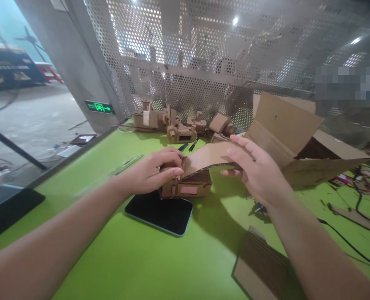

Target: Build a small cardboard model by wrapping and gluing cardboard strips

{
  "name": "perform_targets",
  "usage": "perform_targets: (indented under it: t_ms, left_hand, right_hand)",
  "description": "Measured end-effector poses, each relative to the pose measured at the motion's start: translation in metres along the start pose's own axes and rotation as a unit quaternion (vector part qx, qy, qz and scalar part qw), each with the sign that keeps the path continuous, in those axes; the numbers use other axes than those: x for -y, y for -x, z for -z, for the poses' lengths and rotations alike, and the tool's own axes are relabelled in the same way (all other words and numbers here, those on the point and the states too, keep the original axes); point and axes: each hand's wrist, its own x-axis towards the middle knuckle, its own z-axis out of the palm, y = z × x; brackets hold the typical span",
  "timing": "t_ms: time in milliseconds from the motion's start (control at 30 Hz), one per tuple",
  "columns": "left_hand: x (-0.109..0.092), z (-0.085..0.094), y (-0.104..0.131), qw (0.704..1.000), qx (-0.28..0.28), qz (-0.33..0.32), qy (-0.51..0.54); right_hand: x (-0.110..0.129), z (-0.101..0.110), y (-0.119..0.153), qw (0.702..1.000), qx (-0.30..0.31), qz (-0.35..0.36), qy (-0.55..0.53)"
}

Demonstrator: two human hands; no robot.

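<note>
A curved cardboard strip (209, 155) spans between my hands above a small cardboard box (200, 188) with a pink patch on its front. My left hand (160, 170) pinches the strip's left end against the box's top left. My right hand (256, 168) holds the strip's right end, thumb on top and fingers around its far edge and below. The right end is raised off the box. A phone (161, 213) with a dark screen lies on the green table (125, 258) just in front of the box.
Small cardboard models (181, 132) line the back by a perforated metal panel. A large open carton (316, 166) stands at right. Cardboard pieces (256, 266) lie at front right, cables and scraps at far right. Pens (193, 144) lie behind the strip; a dark device (13, 208) is at left.
</note>
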Motion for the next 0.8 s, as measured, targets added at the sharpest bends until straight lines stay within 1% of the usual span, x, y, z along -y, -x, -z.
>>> perform_targets:
  t_ms: [133,233,333,400,500,567,667,733,767,800]
  left_hand:
    - [-0.001,-0.006,-0.005,0.999,-0.015,0.020,-0.036]
    - [0.001,-0.008,-0.008,0.999,-0.014,0.017,-0.045]
    - [0.001,-0.006,-0.009,0.999,0.006,0.015,-0.046]
    - [0.002,-0.003,-0.009,0.999,0.013,0.011,-0.049]
    - [0.002,-0.002,-0.008,0.998,0.021,0.024,-0.057]
    - [0.002,-0.002,-0.008,0.997,0.029,0.040,-0.059]
    - [0.003,-0.003,-0.009,0.996,0.032,0.065,-0.056]
    - [0.003,-0.003,-0.008,0.995,0.029,0.076,-0.051]
    - [0.002,-0.003,-0.008,0.995,0.029,0.080,-0.050]
    - [0.002,-0.004,-0.008,0.995,0.028,0.085,-0.050]
  right_hand:
    - [-0.003,-0.001,-0.003,0.999,-0.008,0.034,-0.032]
    - [-0.002,-0.003,0.000,0.999,0.005,0.049,-0.012]
    - [0.007,0.000,0.007,0.997,0.022,0.035,0.065]
    - [0.015,0.005,0.010,0.990,0.030,0.039,0.132]
    - [0.025,0.015,0.010,0.971,0.014,0.091,0.220]
    - [0.030,0.023,0.008,0.950,-0.016,0.128,0.284]
    - [0.038,0.036,0.013,0.907,-0.047,0.147,0.393]
    - [0.041,0.048,0.026,0.867,-0.048,0.136,0.477]
    - [0.040,0.056,0.036,0.840,-0.042,0.120,0.527]
    - [0.038,0.065,0.046,0.815,-0.023,0.093,0.571]
